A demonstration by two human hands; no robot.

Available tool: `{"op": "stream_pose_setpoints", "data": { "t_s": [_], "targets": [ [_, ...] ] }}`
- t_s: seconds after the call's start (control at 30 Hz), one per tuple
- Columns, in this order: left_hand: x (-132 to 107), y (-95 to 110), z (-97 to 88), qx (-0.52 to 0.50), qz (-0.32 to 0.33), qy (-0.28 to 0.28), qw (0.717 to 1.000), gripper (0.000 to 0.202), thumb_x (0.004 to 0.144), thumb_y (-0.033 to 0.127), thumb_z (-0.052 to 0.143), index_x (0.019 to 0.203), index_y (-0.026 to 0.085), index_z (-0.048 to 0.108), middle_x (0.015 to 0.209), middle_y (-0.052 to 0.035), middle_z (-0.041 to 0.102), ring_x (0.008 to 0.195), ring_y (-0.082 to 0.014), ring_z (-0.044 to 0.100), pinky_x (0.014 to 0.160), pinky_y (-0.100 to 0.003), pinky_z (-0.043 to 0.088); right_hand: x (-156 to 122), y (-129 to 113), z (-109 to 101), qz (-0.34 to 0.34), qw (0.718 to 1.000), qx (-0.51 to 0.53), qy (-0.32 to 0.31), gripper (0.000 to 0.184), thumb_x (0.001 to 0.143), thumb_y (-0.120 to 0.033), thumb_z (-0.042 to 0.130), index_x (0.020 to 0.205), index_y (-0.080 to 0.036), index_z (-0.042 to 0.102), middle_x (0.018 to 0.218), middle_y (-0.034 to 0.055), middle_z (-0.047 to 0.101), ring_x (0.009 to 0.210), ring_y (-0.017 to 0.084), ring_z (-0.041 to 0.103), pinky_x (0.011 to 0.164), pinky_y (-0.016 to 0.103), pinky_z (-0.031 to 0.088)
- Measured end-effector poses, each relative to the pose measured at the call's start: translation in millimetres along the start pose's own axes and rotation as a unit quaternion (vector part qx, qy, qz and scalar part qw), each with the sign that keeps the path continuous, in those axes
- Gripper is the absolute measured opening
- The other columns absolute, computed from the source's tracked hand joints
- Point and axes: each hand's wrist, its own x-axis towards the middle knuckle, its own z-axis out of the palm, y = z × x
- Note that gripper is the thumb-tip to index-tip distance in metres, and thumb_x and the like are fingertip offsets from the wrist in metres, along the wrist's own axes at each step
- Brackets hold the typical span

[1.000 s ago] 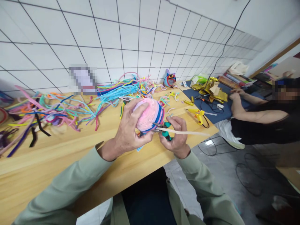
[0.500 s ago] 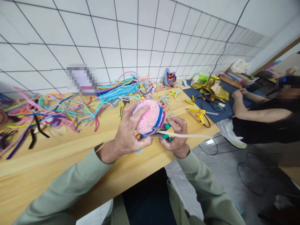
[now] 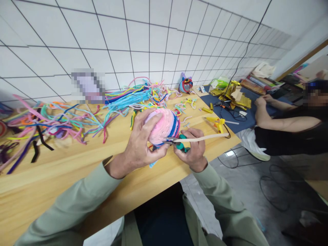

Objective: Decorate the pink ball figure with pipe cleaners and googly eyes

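A round ball wound with pipe cleaners, mostly pink with blue and magenta bands at its right side, is gripped by my left hand. My fingers wrap over its left side and the thumb presses below. In my right hand are pliers with green handles. Their dark jaws touch the ball's lower front, where a pale pipe cleaner begins and stretches out to the right above my right hand. Part of the ball's underside is hidden by my left thumb.
Many coloured pipe cleaners lie along the wall. A small owl-like figure stands at the back. To the right are a yellow glue gun and gold foil pieces. Another person sits at the blue-covered table part.
The pale pipe cleaner's free end has swung upward. The plier jaws have shifted slightly left and come closer together. My left hand keeps the ball in nearly the same place.
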Motion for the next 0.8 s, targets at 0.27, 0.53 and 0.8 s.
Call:
{"op": "stream_pose_setpoints", "data": {
  "t_s": [0.27,0.53,0.8],
  "targets": [
    [-1,0,3.4,-0.005,-0.018,0.002,1.000,0.088,0.094,0.034,0.081,0.172,0.031,0.041,0.161,-0.0181,0.059,0.153,-0.0425,0.059,0.130,-0.066,0.049,7,-2,-1,0.006,1.000,0.023,-0.012,0.049,0.097,-0.028,0.077,0.143,-0.030,0.060,0.110,0.0088,0.077,0.095,0.029,0.074,0.081,0.045,0.064],
    [-5,-33,12.4,-0.061,-0.082,0.023,0.995,0.074,0.105,0.049,0.074,0.168,0.026,0.045,0.160,-0.0174,0.062,0.152,-0.0365,0.062,0.129,-0.059,0.053,12,3,-1,0.081,0.993,0.073,-0.034,0.052,0.102,-0.030,0.070,0.153,-0.025,0.061,0.128,0.0153,0.075,0.119,0.035,0.073,0.097,0.054,0.065],
    [-10,-42,17.6,-0.135,-0.168,0.003,0.977,0.076,0.107,0.069,0.064,0.168,0.026,0.045,0.161,-0.0182,0.062,0.149,-0.0352,0.065,0.125,-0.056,0.058,-35,93,26,0.255,0.960,-0.034,-0.113,0.034,0.099,-0.044,0.072,0.125,-0.023,0.075,0.110,0.0113,0.076,0.106,0.032,0.069,0.096,0.049,0.061]
  ]
}}
